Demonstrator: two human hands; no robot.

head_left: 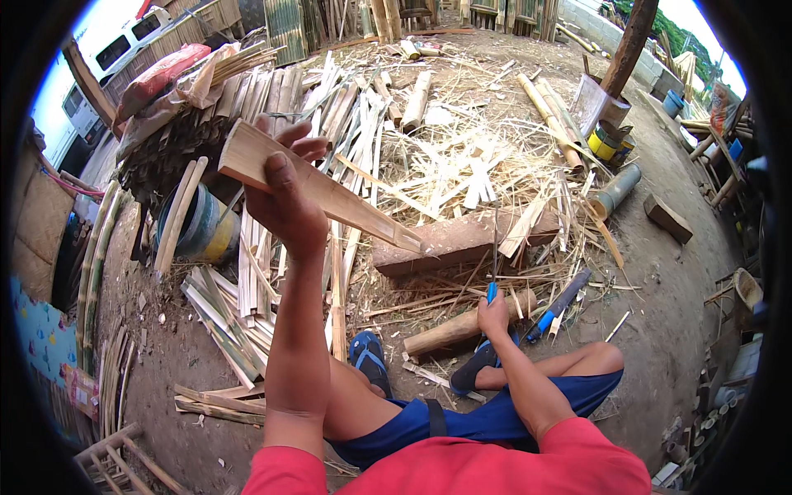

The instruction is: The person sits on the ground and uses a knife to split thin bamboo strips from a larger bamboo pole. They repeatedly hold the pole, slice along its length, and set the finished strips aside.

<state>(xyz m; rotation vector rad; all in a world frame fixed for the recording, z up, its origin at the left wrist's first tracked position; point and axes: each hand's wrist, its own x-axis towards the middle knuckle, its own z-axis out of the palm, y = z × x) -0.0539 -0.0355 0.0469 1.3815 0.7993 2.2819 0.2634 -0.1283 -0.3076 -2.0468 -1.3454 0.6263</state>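
Note:
My left hand (290, 202) is raised, its fingers wrapped round a wide split bamboo piece (351, 204). The piece slants down to the right, and its far tip is at the left part of a squared wooden block (429, 250) on the ground. Lower and to the right, my right hand (494, 317) grips the blue handle of a knife (492, 291). Its thin blade points up, in front of the block. A second blue-handled knife (559, 305), dark-bladed, lies to the right of that hand. A round bamboo length (450, 332) lies between my feet and the block.
Shavings (462, 161) cover the ground beyond the block. Bamboo strips (247, 272) lie in piles on the left, beside a bucket (216, 231). A bamboo pole (551, 124), a wood block (667, 218) and a yellow container (606, 142) are on the right.

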